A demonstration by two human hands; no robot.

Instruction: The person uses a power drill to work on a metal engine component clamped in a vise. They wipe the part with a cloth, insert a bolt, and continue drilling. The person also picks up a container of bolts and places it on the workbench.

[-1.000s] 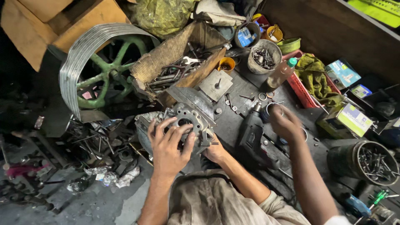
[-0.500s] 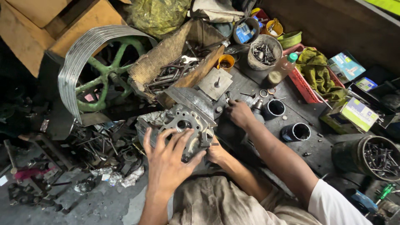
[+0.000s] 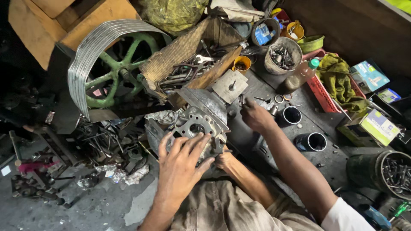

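Observation:
A grey metal engine casing (image 3: 201,113) with a round bore sits at the front edge of a dark, oily bench (image 3: 334,171). My left hand (image 3: 182,160) lies flat on its near face with the fingers spread. My right hand (image 3: 257,116) reaches over the bench just right of the casing. Its fingertips are bent down onto small bolts and metal bits there; whether they pinch one is hidden. A bare limb in beige cloth (image 3: 239,175) presses against the casing's near side. Two short black cylinder sleeves (image 3: 292,114) (image 3: 311,142) stand right of my right hand.
A large green pulley wheel (image 3: 113,72) leans at the left. A worn tray of wrenches (image 3: 188,64), a square metal plate (image 3: 230,85), tubs of bolts (image 3: 282,55), a red basket (image 3: 319,92) with green cloth, cardboard boxes (image 3: 376,126) and a dark bin (image 3: 391,171) crowd the bench. Scrap covers the floor.
My right hand has moved left, from beside the black sleeves to the small parts next to the casing. My left hand stays spread on the casing.

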